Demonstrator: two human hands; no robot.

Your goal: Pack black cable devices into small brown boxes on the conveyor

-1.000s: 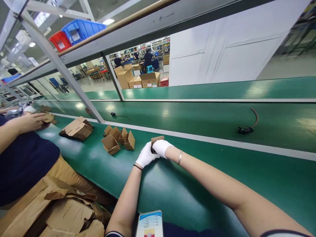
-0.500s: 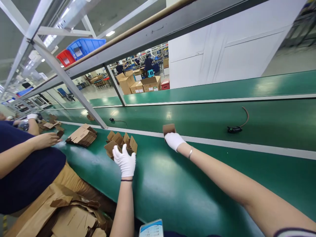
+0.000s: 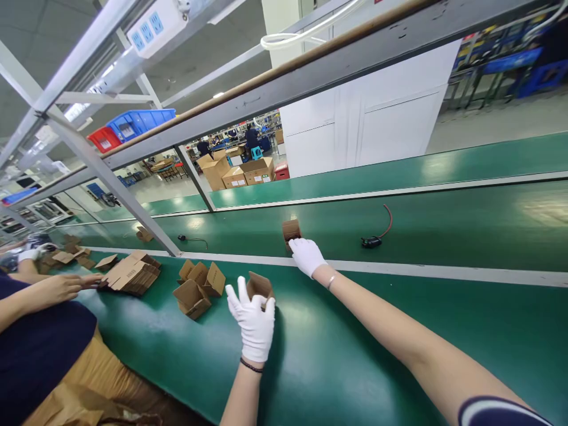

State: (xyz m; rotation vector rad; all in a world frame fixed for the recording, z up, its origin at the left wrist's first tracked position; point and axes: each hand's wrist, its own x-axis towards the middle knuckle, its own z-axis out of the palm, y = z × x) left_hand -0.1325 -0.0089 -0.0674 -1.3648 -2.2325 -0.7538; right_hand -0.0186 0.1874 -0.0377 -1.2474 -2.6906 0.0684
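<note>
Your white-gloved left hand at 6 o'clock pinches a small open brown cardboard box by its near wall, fingers closed on it. It looks light, thin-walled and crushable, so grip the folded edges, not the flaps. Your white-gloved right hand at 12 o'clock rests fingertips on a second small brown carton on the green conveyor belt; fingers loosely curled, grasp unclear. More open cartons sit at 10 o'clock.
</note>
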